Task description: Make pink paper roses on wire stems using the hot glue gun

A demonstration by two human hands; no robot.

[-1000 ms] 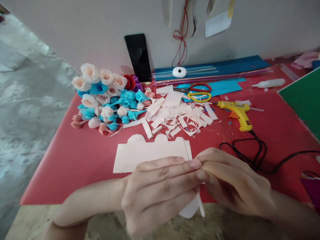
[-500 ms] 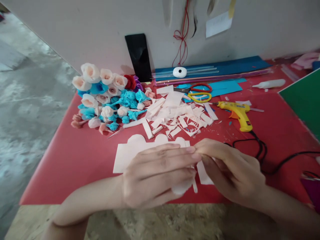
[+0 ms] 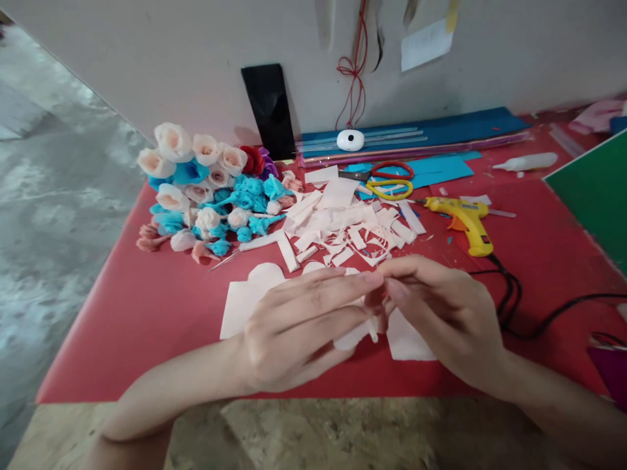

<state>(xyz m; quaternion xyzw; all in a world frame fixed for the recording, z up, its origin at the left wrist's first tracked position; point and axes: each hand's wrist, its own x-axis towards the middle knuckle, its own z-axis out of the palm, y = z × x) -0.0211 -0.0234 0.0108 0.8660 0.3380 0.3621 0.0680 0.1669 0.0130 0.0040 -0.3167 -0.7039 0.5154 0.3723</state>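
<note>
My left hand [image 3: 304, 326] curls round a white paper flower [image 3: 350, 339]; most of it is hidden behind the fingers. A pale petal edge and a short, thin white stem [image 3: 374, 329] poke out below them. The thumb and fingers of my right hand [image 3: 441, 320] pinch at the flower's far side, fingertips touching those of my left hand. Under the hands lie a white paper sheet with a scalloped top edge [image 3: 240, 303] and another white paper piece [image 3: 409, 339], both on the red tabletop [image 3: 147, 326].
Paper flowers [image 3: 196, 189] in white, blue and pink are heaped at back left. White paper scraps [image 3: 337, 222] spread behind my hands. Scissors [image 3: 389, 179], a yellow glue gun [image 3: 463, 219] with a black cord, and a white bottle [image 3: 526, 162] lie to the right. A black phone [image 3: 269, 111] leans on the wall.
My right hand has shifted slightly left and its fingers have changed their pinch. The stem has tipped and moved up a little, and more of the right-hand paper piece shows.
</note>
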